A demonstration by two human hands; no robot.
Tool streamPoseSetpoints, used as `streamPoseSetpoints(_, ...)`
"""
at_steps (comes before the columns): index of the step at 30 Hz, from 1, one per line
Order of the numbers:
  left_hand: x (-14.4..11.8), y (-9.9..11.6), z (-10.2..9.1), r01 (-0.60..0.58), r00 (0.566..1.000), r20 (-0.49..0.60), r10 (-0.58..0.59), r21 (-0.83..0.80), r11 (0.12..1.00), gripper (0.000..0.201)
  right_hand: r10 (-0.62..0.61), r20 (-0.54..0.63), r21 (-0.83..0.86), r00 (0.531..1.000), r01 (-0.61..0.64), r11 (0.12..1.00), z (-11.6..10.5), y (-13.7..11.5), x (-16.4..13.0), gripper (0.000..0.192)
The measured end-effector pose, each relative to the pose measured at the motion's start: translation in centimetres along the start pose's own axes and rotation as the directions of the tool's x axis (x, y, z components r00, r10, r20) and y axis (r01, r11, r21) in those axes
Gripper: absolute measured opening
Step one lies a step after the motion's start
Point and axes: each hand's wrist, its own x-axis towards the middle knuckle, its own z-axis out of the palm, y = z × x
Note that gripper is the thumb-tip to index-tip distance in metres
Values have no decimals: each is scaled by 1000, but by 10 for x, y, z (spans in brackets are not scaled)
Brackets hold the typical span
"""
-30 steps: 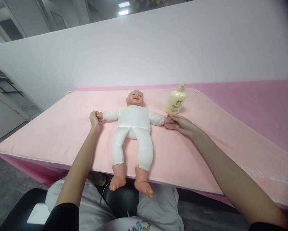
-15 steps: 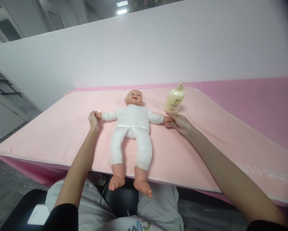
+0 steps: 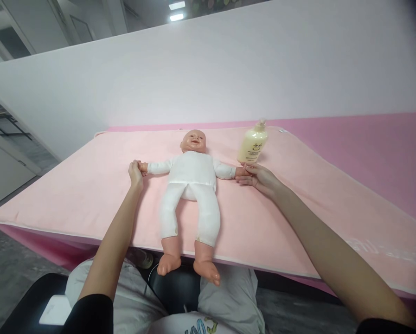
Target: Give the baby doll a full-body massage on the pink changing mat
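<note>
A baby doll (image 3: pixel 192 185) in white clothes lies on its back on a pink towel (image 3: pixel 89 185), arms spread wide, bare feet hanging over the near edge. My left hand (image 3: pixel 136 174) grips the doll's hand on the left side. My right hand (image 3: pixel 259 177) holds the doll's other hand on the right side. A cream pump bottle (image 3: pixel 252 144) stands upright just behind my right hand.
The towel covers a pink table (image 3: pixel 385 153) that runs on to the right. A white partition wall (image 3: pixel 228 74) rises right behind it. My lap and a black seat (image 3: pixel 30 301) lie below the near edge; grey floor is at the left.
Hardly anything has moved: both hands stay on the doll's hands. The view has shifted slightly, and my right hand has crept a little to the left.
</note>
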Motion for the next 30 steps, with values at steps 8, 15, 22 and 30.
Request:
streamPoseSetpoints(8, 1, 0, 0, 12, 1000, -9, -12, 0, 1000, 25, -30, -75, -46, 997, 27, 999, 9, -3, -5, 13)
streamPoseSetpoints(15, 1, -1, 0, 5, 1000, -3, -5, 13, 1000, 27, -53, -129, -45, 990, 48, 998, 9, 1, -1, 8)
streamPoseSetpoints(22, 0, 1, 1, 2, 1000, -6, -1, 36, 999, 26, -34, -79, -24, 996, 32, 999, 7, 1, -1, 14)
streamPoseSetpoints(30, 1, 0, 1, 13, 1000, -11, -13, 1, 1000, 26, -68, -43, -28, 997, 67, 997, 6, 3, -1, 21)
